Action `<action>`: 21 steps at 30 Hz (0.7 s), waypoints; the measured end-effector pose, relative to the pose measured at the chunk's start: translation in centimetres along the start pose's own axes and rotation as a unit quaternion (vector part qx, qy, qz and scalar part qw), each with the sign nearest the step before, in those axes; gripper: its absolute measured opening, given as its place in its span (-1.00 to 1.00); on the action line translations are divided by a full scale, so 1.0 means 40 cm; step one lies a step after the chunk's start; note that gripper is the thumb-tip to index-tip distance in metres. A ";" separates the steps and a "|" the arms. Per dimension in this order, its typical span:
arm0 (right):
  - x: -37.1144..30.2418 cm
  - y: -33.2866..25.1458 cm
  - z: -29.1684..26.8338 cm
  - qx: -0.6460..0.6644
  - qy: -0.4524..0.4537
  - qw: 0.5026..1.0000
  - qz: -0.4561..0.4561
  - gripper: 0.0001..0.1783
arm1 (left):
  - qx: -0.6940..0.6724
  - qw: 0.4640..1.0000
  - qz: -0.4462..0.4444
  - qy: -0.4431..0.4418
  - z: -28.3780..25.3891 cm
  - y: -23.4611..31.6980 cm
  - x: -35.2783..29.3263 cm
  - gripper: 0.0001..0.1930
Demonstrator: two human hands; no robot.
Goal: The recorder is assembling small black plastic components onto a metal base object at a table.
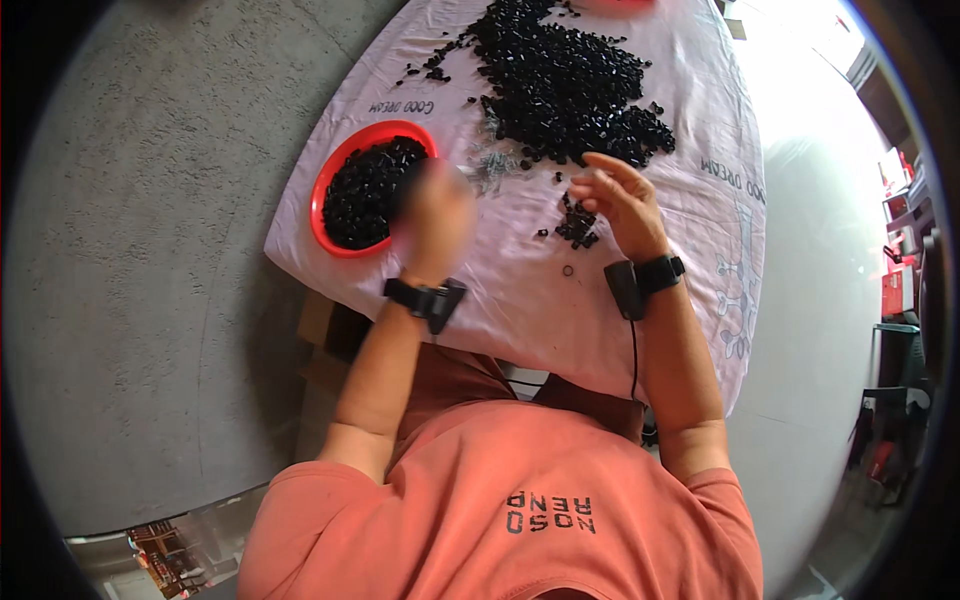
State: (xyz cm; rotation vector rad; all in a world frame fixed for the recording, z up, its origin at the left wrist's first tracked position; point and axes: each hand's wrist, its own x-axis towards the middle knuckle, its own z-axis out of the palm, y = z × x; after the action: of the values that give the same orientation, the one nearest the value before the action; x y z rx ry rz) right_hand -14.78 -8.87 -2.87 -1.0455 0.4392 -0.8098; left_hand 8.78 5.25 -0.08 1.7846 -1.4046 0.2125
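Observation:
My left hand point(440, 225) is smeared by motion at the right rim of a red plastic bowl point(318, 205). Its fingers cannot be made out, nor whether anything is in them. Small shiny black pieces point(365, 190) fill the bowl. My right hand point(622, 208) hovers over the cloth with its fingers loosely bent and apart, nothing visible in them. Just left of it lies a small cluster of the same black pieces point(577, 225). Beyond both hands spreads a large heap of these black pieces point(565, 90).
A pale pink printed cloth point(490, 290) covers the table. A small dark ring point(568, 270) lies near the small cluster. Part of another red container point(622, 3) shows at the far edge. A black cable point(634, 360) hangs from the device on my right wrist.

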 end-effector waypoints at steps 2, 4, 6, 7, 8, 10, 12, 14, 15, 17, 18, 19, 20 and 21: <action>0.023 0.005 -0.035 0.064 0.026 0.997 -0.032 -0.64 | 0.096 0.995 -0.038 0.004 -0.066 -0.100 0.004 -0.86; 0.029 0.000 -0.047 0.109 0.063 0.991 -0.042 -0.67 | 0.122 0.991 -0.053 0.018 -0.124 -0.165 0.012 -0.82; 0.025 0.002 -0.057 0.114 0.086 0.989 -0.037 -0.67 | 0.086 0.985 -0.148 0.005 -0.151 -0.185 0.017 -0.77; 0.030 0.005 -0.060 0.117 0.093 0.988 -0.035 -0.67 | 0.080 0.982 -0.171 0.014 -0.164 -0.196 0.019 -0.76; 0.028 0.005 -0.064 0.121 0.102 0.987 -0.029 -0.67 | 0.054 0.986 -0.153 0.040 -0.168 -0.206 0.020 -0.77; 0.021 0.008 -0.066 0.106 0.144 0.984 -0.022 -0.68 | 0.004 0.989 -0.118 0.091 -0.161 -0.213 0.012 -0.77; 0.010 0.012 -0.080 0.109 0.164 0.980 -0.023 -0.69 | -0.192 0.953 -0.230 0.048 -0.154 -0.177 0.005 -0.75; -0.007 0.013 -0.083 0.115 0.169 0.979 -0.020 -0.71 | -0.317 0.910 -0.268 0.017 -0.137 -0.162 -0.015 -0.74; -0.013 0.015 -0.084 0.117 0.173 0.978 -0.019 -0.71 | -0.341 0.900 -0.270 -0.002 -0.129 -0.155 -0.022 -0.74; -0.030 0.013 -0.070 0.111 0.183 0.977 -0.015 -0.71 | -0.365 0.877 -0.307 -0.058 -0.113 -0.170 -0.036 -0.70; -0.039 0.019 -0.066 0.109 0.188 0.976 -0.010 -0.70 | -0.363 0.879 -0.304 -0.058 -0.108 -0.179 -0.041 -0.69; -0.043 0.019 -0.065 0.106 0.189 0.976 -0.008 -0.70 | -0.364 0.881 -0.297 -0.054 -0.107 -0.189 -0.040 -0.69; -0.053 0.020 -0.068 0.098 0.182 0.978 -0.006 -0.69 | -0.364 0.883 -0.291 -0.051 -0.105 -0.198 -0.038 -0.69; -0.064 0.022 -0.070 0.079 0.181 0.980 -0.011 -0.69 | -0.375 0.875 -0.304 -0.040 -0.101 -0.206 -0.035 -0.69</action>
State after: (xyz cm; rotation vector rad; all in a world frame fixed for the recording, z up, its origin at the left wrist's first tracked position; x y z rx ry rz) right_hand -17.96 -8.36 -5.06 -0.7568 0.6620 -1.0427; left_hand 16.83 9.26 -2.46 1.4611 -0.7367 -0.6648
